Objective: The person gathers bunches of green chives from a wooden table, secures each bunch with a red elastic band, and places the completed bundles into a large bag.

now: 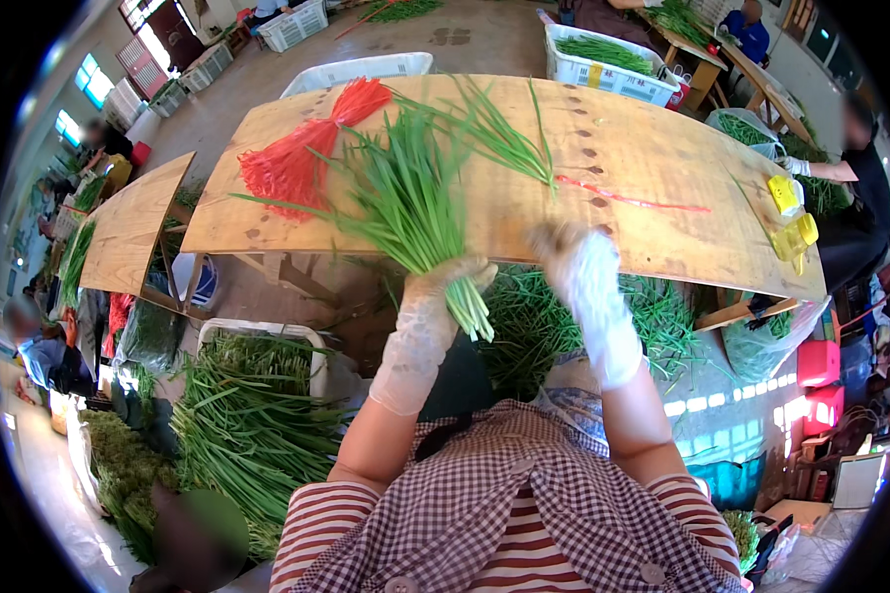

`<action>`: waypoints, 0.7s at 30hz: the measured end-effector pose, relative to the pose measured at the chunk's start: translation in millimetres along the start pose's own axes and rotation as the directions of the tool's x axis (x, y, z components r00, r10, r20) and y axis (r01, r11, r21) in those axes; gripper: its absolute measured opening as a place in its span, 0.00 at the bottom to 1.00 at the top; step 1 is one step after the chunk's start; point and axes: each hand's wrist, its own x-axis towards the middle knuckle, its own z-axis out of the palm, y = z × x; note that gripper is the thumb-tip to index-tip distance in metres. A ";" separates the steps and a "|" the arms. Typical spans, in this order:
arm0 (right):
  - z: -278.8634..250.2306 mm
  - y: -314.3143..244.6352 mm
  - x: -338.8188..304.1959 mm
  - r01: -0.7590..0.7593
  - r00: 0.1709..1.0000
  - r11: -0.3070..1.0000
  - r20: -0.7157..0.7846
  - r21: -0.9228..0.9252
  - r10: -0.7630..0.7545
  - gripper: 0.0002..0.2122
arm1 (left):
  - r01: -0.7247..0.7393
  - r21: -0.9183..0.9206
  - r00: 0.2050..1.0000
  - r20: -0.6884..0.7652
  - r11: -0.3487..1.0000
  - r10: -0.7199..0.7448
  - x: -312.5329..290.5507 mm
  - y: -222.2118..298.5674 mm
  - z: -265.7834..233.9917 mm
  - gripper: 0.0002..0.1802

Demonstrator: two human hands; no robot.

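Note:
My left hand (439, 284), in a pale glove, is closed around a bunch of green garlic chives (405, 196). The leaves fan out over the wooden table (653, 148), and the pale cut stems (470, 310) stick out below my fist, toward me. My right hand (576, 259), also gloved, is beside the near table edge, right of the bunch and apart from it. Motion blurs its fingers. Several loose chives (509, 143) lie farther up the table. A single red plastic strip (633, 196) stretches to the right from their lower end.
A sheaf of red plastic strips (292, 163) lies on the table's left. Yellow objects (794, 237) sit at its right end. A heaped chive crate (252, 395) stands at my left, and more chives (524, 326) lie under the near edge. A co-worker (855, 178) is at right.

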 end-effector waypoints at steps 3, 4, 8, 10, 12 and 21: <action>13.6 23.8 54.4 -0.093 0.989 0.940 -0.143 -0.329 0.048 0.14 | -0.011 -0.060 0.986 0.165 0.998 0.020 6.2 17.8 7.7 0.12; 26.2 43.8 65.4 -0.103 0.986 0.938 -0.157 -0.332 0.053 0.14 | 0.031 -0.079 0.975 0.224 0.996 -0.013 8.4 22.7 16.4 0.13; 47.2 50.7 73.7 -0.024 0.954 0.948 -0.290 -0.318 -0.073 0.08 | 0.029 -0.016 0.993 0.113 0.999 -0.027 28.9 13.6 14.8 0.13; 38.8 29.5 46.9 0.013 0.983 0.995 -0.180 -0.098 -0.031 0.09 | 0.068 -0.062 0.998 0.021 0.996 -0.067 24.3 5.1 13.4 0.13; 23.1 -1.1 7.7 0.217 0.976 0.976 0.001 0.025 -0.217 0.10 | 0.075 -0.051 0.996 0.049 0.996 -0.072 19.9 3.5 5.6 0.13; 63.3 36.6 93.3 0.039 0.912 0.797 -0.305 -0.603 -0.275 0.07 | 0.092 -0.263 0.982 0.183 0.960 -0.044 37.1 -1.1 -8.0 0.09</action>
